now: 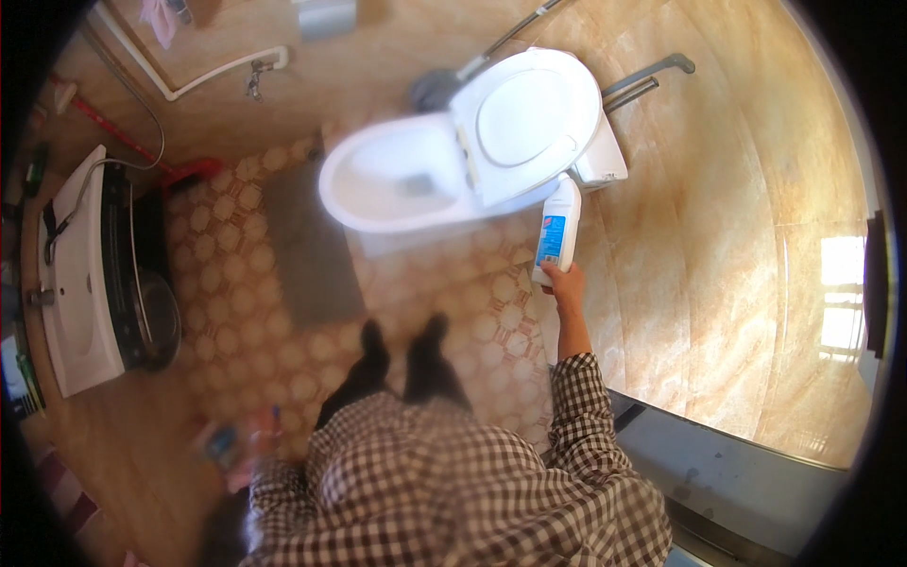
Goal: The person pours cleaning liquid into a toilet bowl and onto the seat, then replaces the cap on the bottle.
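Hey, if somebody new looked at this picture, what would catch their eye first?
Probably the big white toilet, lid raised, in the upper middle of the view. Next would be the white bottle with a blue label, right of centre, gripped near its base by the right hand. After that, the white washbasin bending along the left side.
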